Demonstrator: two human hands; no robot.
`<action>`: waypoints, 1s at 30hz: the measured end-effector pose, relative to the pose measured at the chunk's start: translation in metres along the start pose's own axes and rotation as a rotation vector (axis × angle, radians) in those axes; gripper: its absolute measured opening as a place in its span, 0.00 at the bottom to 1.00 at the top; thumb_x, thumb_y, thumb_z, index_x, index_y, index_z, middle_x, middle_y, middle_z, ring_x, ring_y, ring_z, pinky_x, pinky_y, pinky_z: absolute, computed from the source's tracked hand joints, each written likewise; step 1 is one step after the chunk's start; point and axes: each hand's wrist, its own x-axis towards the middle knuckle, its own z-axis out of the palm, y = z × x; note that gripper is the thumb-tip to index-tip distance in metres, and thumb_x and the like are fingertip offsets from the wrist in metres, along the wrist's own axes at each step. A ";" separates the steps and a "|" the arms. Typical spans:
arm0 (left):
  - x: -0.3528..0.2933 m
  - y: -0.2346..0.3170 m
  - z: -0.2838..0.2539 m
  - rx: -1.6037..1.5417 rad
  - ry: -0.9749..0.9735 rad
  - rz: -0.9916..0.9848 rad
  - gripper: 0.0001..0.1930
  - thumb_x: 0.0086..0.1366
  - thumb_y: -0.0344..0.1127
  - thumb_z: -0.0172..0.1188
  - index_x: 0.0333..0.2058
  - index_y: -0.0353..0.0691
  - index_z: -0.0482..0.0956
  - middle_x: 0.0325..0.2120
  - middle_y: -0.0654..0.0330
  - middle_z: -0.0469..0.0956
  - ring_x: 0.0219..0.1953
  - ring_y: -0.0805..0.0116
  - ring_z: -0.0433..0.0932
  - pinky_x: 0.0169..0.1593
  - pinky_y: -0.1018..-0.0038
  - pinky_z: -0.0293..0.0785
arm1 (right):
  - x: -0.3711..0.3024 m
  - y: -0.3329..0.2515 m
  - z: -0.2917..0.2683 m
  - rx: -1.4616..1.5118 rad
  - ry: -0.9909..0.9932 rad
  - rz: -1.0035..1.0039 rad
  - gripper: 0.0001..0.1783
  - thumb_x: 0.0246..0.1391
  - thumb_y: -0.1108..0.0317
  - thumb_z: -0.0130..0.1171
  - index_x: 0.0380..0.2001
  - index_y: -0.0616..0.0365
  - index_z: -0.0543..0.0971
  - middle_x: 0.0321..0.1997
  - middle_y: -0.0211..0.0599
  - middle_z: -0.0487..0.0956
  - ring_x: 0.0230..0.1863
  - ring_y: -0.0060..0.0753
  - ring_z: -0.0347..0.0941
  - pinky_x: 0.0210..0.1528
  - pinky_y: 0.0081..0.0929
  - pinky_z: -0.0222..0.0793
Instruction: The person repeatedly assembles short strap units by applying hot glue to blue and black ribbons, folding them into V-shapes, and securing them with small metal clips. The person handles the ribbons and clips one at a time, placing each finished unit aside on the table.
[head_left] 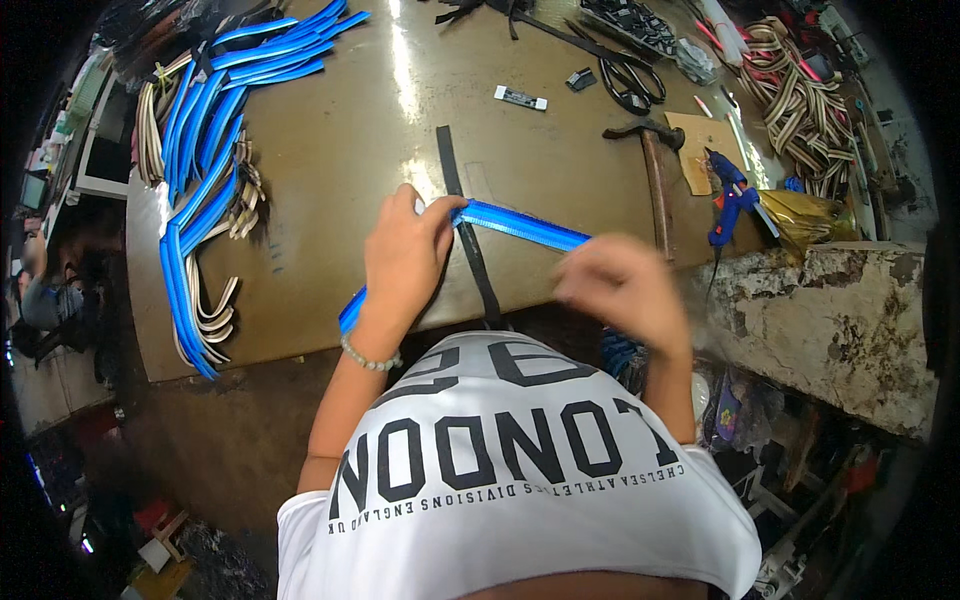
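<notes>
Left hand (pixel 408 245) pinching blue strap (pixel 525 224) across black strip (pixel 476 268); right hand (pixel 628 290) blurred by strap's right stretch, cannot tell grip; crossing laid, fastening unseen; blue bundle (pixel 190 130) heaped leftward.

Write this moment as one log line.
left hand: pinches blue strap; right hand: blurred, by strap, grip unclear; black strip: crosses blue strap

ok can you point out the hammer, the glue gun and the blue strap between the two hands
Hammer (pixel 657 190), head view: middle of the wooden handle
Glue gun (pixel 735 202), head view: blue body
Blue strap (pixel 525 226), head view: middle of its straight stretch
</notes>
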 end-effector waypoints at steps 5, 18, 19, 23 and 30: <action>-0.014 0.006 -0.001 -0.004 0.102 0.005 0.09 0.62 0.33 0.62 0.42 0.50 0.82 0.28 0.58 0.68 0.34 0.58 0.73 0.34 0.64 0.72 | -0.007 0.112 -0.078 -0.500 1.477 0.493 0.24 0.53 0.55 0.71 0.38 0.62 0.71 0.33 0.33 0.72 0.31 0.26 0.68 0.36 0.25 0.69; -0.014 -0.012 0.015 -0.040 0.133 -0.012 0.12 0.59 0.31 0.63 0.41 0.53 0.84 0.23 0.60 0.68 0.29 0.61 0.71 0.30 0.65 0.70 | 0.078 -0.039 -0.013 -0.004 0.230 -0.080 0.25 0.56 0.56 0.65 0.50 0.59 0.72 0.36 0.41 0.82 0.35 0.32 0.80 0.41 0.30 0.74; -0.013 -0.013 0.015 -0.036 0.133 -0.003 0.12 0.58 0.31 0.63 0.41 0.53 0.84 0.23 0.61 0.68 0.29 0.61 0.71 0.30 0.65 0.70 | 0.086 -0.041 -0.008 -0.097 0.195 -0.086 0.26 0.56 0.54 0.65 0.50 0.60 0.72 0.32 0.47 0.82 0.33 0.43 0.82 0.39 0.32 0.74; -0.015 -0.013 0.014 -0.052 0.154 -0.006 0.12 0.59 0.31 0.62 0.41 0.53 0.84 0.23 0.61 0.69 0.29 0.61 0.72 0.31 0.66 0.69 | 0.112 -0.033 -0.001 -0.218 0.142 -0.061 0.30 0.57 0.50 0.62 0.52 0.60 0.69 0.28 0.54 0.81 0.29 0.59 0.79 0.33 0.42 0.73; -0.014 -0.015 0.016 -0.098 0.174 -0.017 0.08 0.61 0.31 0.61 0.39 0.48 0.83 0.23 0.60 0.71 0.28 0.59 0.72 0.32 0.66 0.69 | 0.115 -0.024 0.001 -0.308 0.081 -0.062 0.29 0.56 0.51 0.62 0.52 0.59 0.69 0.25 0.55 0.80 0.28 0.63 0.78 0.30 0.49 0.72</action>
